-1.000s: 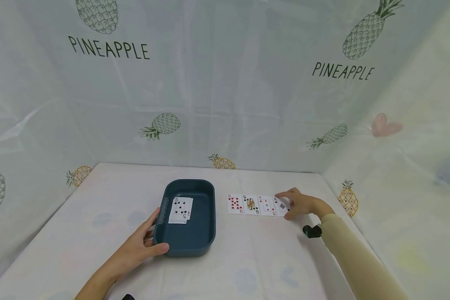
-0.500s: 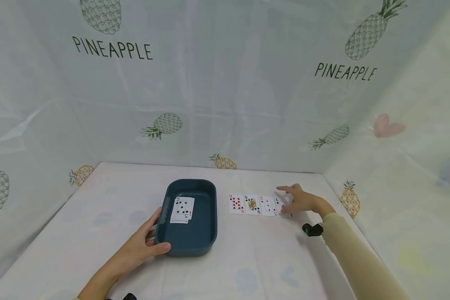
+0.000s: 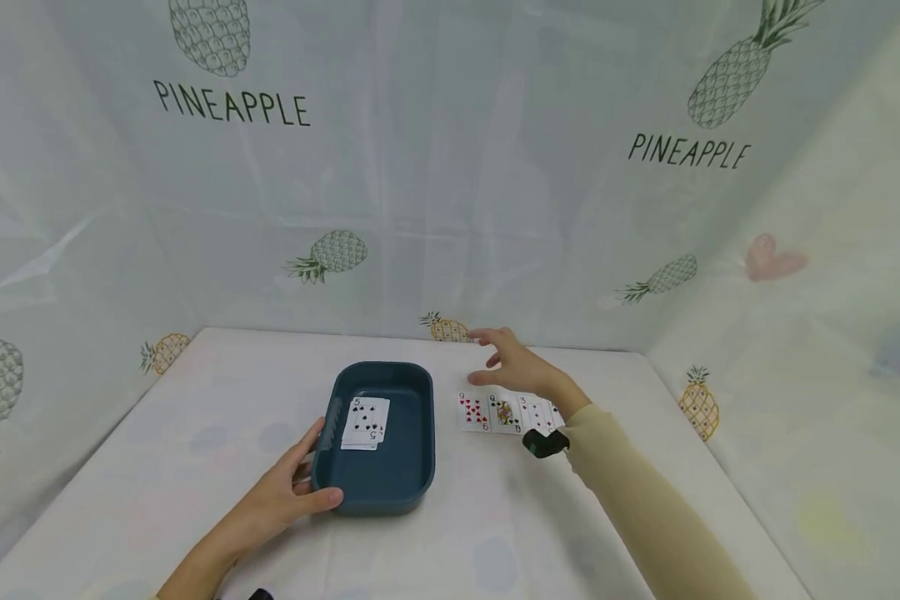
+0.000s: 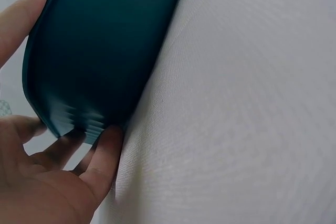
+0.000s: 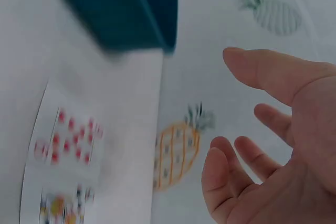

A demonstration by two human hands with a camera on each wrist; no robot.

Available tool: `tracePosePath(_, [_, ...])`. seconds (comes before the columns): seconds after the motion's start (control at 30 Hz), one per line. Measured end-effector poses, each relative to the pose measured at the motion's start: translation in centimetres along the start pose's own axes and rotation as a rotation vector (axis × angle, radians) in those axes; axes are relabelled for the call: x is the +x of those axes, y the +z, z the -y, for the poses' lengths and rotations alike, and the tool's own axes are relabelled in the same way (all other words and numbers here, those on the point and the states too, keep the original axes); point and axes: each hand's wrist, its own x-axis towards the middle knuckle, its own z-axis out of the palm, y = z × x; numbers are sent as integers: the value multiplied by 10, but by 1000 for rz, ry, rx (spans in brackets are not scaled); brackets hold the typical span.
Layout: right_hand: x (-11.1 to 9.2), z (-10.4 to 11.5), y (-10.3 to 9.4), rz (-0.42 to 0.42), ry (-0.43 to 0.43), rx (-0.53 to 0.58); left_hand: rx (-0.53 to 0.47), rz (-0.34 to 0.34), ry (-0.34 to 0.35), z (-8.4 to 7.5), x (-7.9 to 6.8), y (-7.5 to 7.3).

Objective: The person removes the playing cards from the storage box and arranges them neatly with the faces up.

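Note:
My left hand (image 3: 273, 504) grips the near left corner of a dark teal tray (image 3: 375, 487), thumb at the front end and fingers along the left wall. A small pile of playing cards (image 3: 363, 423) lies face up inside, a five of spades on top. To the right of the tray, several cards lie in a row: a nine of hearts (image 3: 473, 412), a queen (image 3: 504, 414), a diamond card (image 3: 531, 411) and a partly hidden ace. Raised above and behind this row is my right hand (image 3: 521, 365), thumb and fingers spread apart, nothing between them.
A white cloth with faint coloured spots covers the table (image 3: 450, 542). Behind it hangs a pale curtain (image 3: 450, 167) printed with pineapples, which also rises along both sides. My right sleeve and a black wrist device (image 3: 545, 444) overlap the right end of the card row.
My right hand has lifted off the ace at the row's right end and moved left and away, over the back of the row. The left hand and tray have stayed put.

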Motion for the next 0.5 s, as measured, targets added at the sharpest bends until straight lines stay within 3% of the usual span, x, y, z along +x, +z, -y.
tracePosePath(0.23, [30,48,39,23,-46,118,-6,6,-2,0,1,2])
tracePosePath(0.5, [58,75,88,64,12,229,-4,11,-13,-1,1,1])
